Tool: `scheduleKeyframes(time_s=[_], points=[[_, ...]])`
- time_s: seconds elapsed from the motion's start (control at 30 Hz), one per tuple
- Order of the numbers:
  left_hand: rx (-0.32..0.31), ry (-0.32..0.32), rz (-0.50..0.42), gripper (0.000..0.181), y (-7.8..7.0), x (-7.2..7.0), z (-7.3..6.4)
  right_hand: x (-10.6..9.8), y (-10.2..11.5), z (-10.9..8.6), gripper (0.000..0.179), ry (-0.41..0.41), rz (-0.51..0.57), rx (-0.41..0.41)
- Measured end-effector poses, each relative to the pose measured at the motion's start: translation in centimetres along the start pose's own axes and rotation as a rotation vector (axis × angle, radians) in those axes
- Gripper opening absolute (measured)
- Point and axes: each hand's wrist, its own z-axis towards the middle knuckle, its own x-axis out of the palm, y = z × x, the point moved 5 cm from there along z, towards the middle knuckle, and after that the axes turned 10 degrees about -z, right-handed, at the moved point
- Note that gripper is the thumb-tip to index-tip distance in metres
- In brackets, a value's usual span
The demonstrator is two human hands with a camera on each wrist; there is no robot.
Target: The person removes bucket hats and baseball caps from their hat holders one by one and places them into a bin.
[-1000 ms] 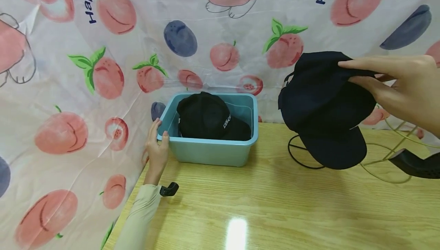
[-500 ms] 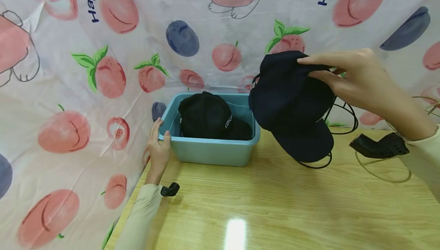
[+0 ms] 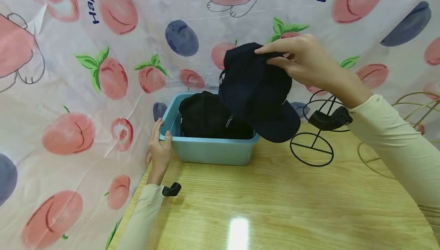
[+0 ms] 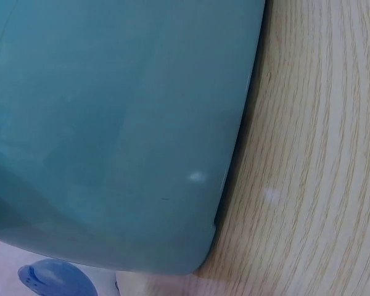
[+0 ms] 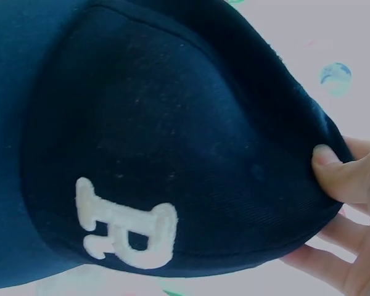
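My right hand (image 3: pixel 302 59) pinches a navy baseball cap (image 3: pixel 256 85) by its crown, with the brim hanging down to the right. In the right wrist view a white letter R shows on the front of the navy cap (image 5: pixel 129 123), and the thumb presses its top. The cap hangs over the right end of a blue plastic bin (image 3: pixel 213 150). Inside the bin lies a black baseball cap (image 3: pixel 206 116) with white lettering, partly hidden behind the navy one. My left hand (image 3: pixel 160 150) holds the bin's left rim, thumb at the near corner. The left wrist view shows the bin's side wall (image 4: pixel 123 123).
A black wire stand (image 3: pixel 312 148) stands on the wooden table (image 3: pixel 275 204), right of the bin. Further right is a yellowish wire stand (image 3: pixel 412 108), partly behind my right sleeve. A fruit-print cloth (image 3: pixel 113 43) covers the back and left.
My right hand has carried the navy cap leftward and slightly up, from beside the bin to over its right end. The black wire stand behind has come into view. The left hand stays put.
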Motion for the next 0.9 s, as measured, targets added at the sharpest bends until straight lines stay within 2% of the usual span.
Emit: scheduleKeyframes(time_s=[0.33, 0.53, 0.83, 0.9], points=[[-0.007, -0.001, 0.009, 0.042, 0.6, 0.0, 0.3, 3.8, -0.2, 4.2, 0.03, 0.048, 0.099, 0.003], [-0.006, -0.012, 0.007, 0.041, 0.4, -0.4, 0.2, 7.5, 0.5, 6.5, 0.029, 0.074, 0.145, 0.003], [0.0, -0.007, 0.013, 0.041, 0.4, -0.2, 0.1, 13.3, 2.1, 7.2, 0.03, 0.155, 0.139, 0.0], [0.0, -0.009, 0.014, 0.041, 0.5, -0.2, 0.1, 14.7, 2.5, 7.0, 0.034, 0.204, 0.153, 0.006]])
